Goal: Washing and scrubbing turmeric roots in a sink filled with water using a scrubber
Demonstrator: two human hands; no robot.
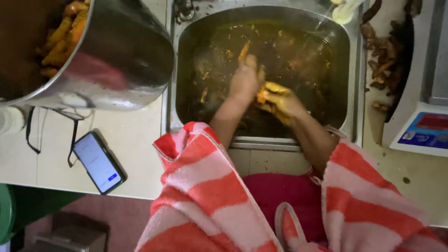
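Holding yellow root (266, 93) crosswise, hands (245, 79) in sink (354, 84) — murky

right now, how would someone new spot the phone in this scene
Start at the steel sink of murky water where both hands work, then go left across the pale counter under the big steel pot. The phone lies near the counter's front edge, the only flat dark slab with a lit white screen.

red-white striped sleeves (205, 186), orange pieces (63, 35)
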